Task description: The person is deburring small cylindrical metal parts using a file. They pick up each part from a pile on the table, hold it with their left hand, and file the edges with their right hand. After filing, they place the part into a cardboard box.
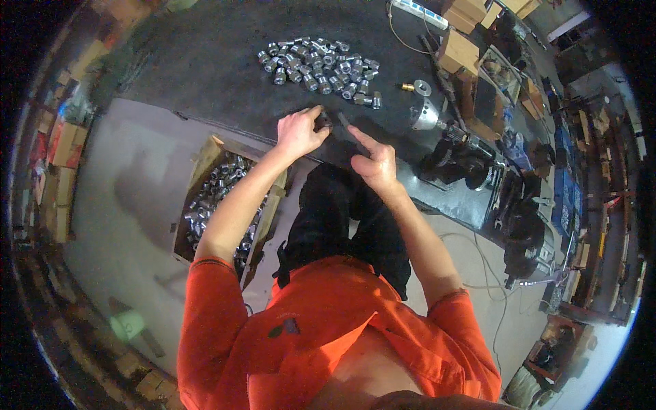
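Observation:
Close to the near edge of the dark workbench (198, 75), my left hand (299, 133) is closed, with a small dark piece (323, 122) between thumb and fingers. Its exact kind is too dark to make out. My right hand (374, 162) grips a slim, dark, flat bar-like tool (344, 120), the index finger stretched along it. The tip of that tool sits just right of the dark piece, and I cannot tell whether they touch. Beyond both hands lies a heap of shiny metal hex fittings (318, 67) on the bench.
A wooden crate (198, 167) of similar fittings stands below the bench edge, left of my legs. To the right are a brass fitting (408, 87), a metal ring (423, 87), a silver cone-shaped tool head (425, 115) and cardboard boxes (458, 51). A white power strip (420, 12) lies farther back.

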The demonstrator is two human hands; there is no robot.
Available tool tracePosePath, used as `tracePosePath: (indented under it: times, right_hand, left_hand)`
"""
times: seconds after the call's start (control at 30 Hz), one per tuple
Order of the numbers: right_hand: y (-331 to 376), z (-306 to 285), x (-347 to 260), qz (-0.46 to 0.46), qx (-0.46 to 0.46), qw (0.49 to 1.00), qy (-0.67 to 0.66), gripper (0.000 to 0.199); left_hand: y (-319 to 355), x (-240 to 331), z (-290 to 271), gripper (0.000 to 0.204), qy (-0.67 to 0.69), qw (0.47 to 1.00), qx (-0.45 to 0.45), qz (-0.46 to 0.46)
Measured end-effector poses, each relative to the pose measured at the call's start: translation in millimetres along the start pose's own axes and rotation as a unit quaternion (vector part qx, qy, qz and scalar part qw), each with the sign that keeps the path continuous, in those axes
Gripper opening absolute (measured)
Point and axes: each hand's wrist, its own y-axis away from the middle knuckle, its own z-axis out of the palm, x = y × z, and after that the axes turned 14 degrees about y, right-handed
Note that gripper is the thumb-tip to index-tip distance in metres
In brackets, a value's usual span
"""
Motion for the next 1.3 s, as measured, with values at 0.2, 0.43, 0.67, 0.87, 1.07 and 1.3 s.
tracePosePath:
  times: [0.2, 0.43, 0.67, 0.87, 1.07, 1.3]
  right_hand:
    - [-7.3, 12.6, -16.2, 0.021, -0.101, 0.990, 0.093, 0.057]
    - [-9.9, 19.0, -19.8, -0.016, -0.106, 0.984, 0.142, 0.056]
    - [-11.2, 17.9, -26.4, -0.004, -0.117, 0.991, 0.066, 0.055]
    - [-20.6, 10.0, -11.0, -0.032, -0.106, 0.992, -0.058, 0.053]
    - [-21.1, 11.3, -16.4, -0.093, -0.073, 0.992, 0.039, 0.055]
    - [-22.5, 25.5, -22.9, -0.069, -0.102, 0.979, 0.165, 0.056]
  left_hand:
    - [1.8, -3.2, 2.4, 0.050, 0.020, 0.999, 0.024, -0.012]
    - [7.2, -9.0, -2.5, 0.048, 0.005, 0.999, 0.032, -0.026]
    - [16.7, -15.0, 0.8, 0.044, -0.014, 0.995, 0.095, 0.033]
    - [23.3, -18.5, 7.4, 0.043, -0.026, 0.985, 0.151, 0.081]
    - [22.1, -18.5, 9.2, 0.043, -0.012, 0.983, 0.162, 0.084]
    - [20.8, -21.3, 7.7, 0.043, -0.001, 0.985, 0.149, 0.090]
